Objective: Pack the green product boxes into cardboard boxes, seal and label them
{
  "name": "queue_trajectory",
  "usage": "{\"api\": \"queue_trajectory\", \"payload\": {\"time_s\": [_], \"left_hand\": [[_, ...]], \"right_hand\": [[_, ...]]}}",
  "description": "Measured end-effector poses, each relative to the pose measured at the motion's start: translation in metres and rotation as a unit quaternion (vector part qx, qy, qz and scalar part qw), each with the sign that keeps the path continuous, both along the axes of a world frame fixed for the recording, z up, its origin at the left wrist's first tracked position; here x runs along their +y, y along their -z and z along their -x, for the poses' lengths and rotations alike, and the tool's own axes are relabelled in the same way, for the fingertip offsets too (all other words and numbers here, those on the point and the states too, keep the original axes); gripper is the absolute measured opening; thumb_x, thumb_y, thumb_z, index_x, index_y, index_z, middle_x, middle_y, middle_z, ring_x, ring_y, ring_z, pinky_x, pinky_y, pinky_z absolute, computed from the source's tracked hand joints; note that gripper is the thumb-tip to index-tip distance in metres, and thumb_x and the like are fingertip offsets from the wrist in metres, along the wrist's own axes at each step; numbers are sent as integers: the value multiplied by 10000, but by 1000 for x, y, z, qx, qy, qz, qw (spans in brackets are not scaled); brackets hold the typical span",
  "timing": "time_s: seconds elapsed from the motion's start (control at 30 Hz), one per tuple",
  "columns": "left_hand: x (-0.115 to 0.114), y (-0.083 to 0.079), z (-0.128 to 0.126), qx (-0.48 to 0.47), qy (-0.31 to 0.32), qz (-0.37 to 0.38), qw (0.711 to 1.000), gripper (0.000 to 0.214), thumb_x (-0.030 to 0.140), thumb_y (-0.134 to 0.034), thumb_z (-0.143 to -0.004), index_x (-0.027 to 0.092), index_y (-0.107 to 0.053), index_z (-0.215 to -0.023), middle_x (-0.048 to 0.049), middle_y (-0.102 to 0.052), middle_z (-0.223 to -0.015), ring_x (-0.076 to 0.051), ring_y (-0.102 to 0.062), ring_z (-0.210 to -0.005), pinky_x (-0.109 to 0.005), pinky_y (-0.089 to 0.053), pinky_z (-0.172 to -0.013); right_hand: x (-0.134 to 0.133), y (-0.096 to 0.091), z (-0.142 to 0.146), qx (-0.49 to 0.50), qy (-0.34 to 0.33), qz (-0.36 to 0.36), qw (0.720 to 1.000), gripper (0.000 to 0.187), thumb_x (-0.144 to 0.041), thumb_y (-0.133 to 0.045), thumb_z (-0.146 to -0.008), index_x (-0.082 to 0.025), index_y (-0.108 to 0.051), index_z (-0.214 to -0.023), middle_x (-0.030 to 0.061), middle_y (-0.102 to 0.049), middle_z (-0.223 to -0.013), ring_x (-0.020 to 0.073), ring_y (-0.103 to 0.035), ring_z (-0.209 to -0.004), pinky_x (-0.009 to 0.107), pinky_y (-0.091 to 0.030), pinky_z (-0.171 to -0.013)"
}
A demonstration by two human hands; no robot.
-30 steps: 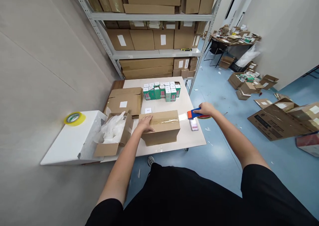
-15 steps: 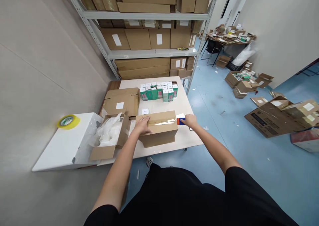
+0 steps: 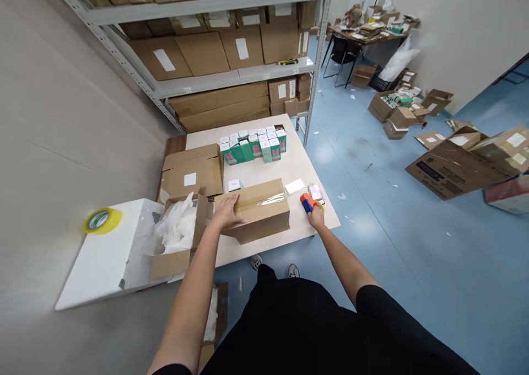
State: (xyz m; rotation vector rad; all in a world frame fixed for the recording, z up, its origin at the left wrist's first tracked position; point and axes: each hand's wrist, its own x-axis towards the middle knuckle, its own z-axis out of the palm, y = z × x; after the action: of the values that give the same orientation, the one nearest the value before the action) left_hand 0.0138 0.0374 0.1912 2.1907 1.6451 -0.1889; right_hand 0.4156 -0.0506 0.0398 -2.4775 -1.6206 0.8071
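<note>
- Pale rectangular table: carries both items.
- Brown oblong cardboard box: beside near edge, long axis roughly parallel; left hand, thumb spread, rests on its left end.
- Orange-and-blue tape dispenser: right of box, by near-right corner, clamped in right hand.

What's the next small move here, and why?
Probably set the blue-and-orange tape dispenser down on the pale tabletop and free the right hand: shiny clear tape lies along the top of the brown cardboard box, and the dispenser is apart from it.
</note>
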Motion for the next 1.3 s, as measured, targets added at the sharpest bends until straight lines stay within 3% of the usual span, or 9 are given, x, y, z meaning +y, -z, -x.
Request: {"api": "queue_trajectory", "payload": {"time_s": [0.17,0.27,0.37,0.53,0.7,1.0,1.07,1.17,1.3], "left_hand": [[2,0,0,10,-1,3,1000,1279,490,-945,-618,218,-288,-1681,-140,-367,-1714,-365,-301,-1603,-407,-265,-1318],[3,-1,0,13,0,8,1000,1274,493,-942,-622,217,-288,-1680,-138,-359,-1718,-364,-291,-1607,-404,-264,-1320],[4,0,-1,15,-5,9,1000,1263,487,-935,-631,234,-280,-1682,-133,-363,-1718,-361,-292,-1607,-413,-269,-1316],[3,-2,-4,13,-4,7,1000,1253,466,-935,-625,256,-289,-1679,-130,-368,-1717,-368,-309,-1599,-432,-273,-1309],[-2,-2,-7,-10,-10,5,1000,1244,441,-943,-618,280,-308,-1677,-116,-333,-1735,-370,-255,-1620,-439,-246,-1317],[-16,-4,-7,-52,-29,0,998,1172,501,-894,-705,309,-283,-1686,-93,-309,-1747,-345,-223,-1633,-510,-178,-1327],[-21,-3,1,-83,-72,-46,993,1038,573,-792,-809,275,-310,-1680,-94,-363,-1725,-321,-290,-1612,-463,-208,-1325],[-28,6,16,-94,-233,-107,962,836,627,-567,-965,206,-363,-1657,-131,-461,-1664,-319,-407,-1554,-424,-345,-1266],[-33,23,28,-182,-368,-8,912,708,617,-598,-961,189,-560,-1524,-159,-663,-1466,-352,-622,-1367,-431,-519,-1093]], "right_hand": [[-21,30,0,49,60,58,995,498,-138,-519,-938,-57,-585,-1425,225,-707,-1314,334,-682,-1240,411,-544,-991],[-20,28,4,57,78,87,991,428,-133,-541,-946,-92,-644,-1359,212,-730,-1294,314,-687,-1240,397,-514,-1029],[-7,3,15,67,99,34,992,415,-234,-482,-1022,-124,-650,-1385,212,-715,-1343,310,-641,-1316,392,-475,-1086],[23,-70,52,194,25,-200,960,545,-446,-283,-1111,-189,-641,-1431,129,-726,-1348,255,-603,-1344,315,-460,-1097],[41,-115,85,205,-62,-140,967,486,-474,-335,-1111,-202,-731,-1185,87,-786,-1138,259,-703,-1063,282,-505,-885],[68,-131,91,117,-39,-9,992,473,-533,-517,-1063,-123,-708,-1205,192,-745,-1282,283,-713,-1132,268,-472,-791],[70,-128,90,122,-32,-9,992,473,-539,-545,-1045,-125,-710,-1203,187,-748,-1283,282,-714,-1140,266,-478,-788],[73,-120,88,148,-19,-20,989,451,-503,-590,-1018,-123,-703,-1233,188,-743,-1298,287,-708,-1167,274,-495,-826],[75,-109,87,218,-5,-69,974,403,-406,-628,-986,-137,-690,-1280,166,-738,-1330,269,-704,-1183,274,-508,-892]]}}
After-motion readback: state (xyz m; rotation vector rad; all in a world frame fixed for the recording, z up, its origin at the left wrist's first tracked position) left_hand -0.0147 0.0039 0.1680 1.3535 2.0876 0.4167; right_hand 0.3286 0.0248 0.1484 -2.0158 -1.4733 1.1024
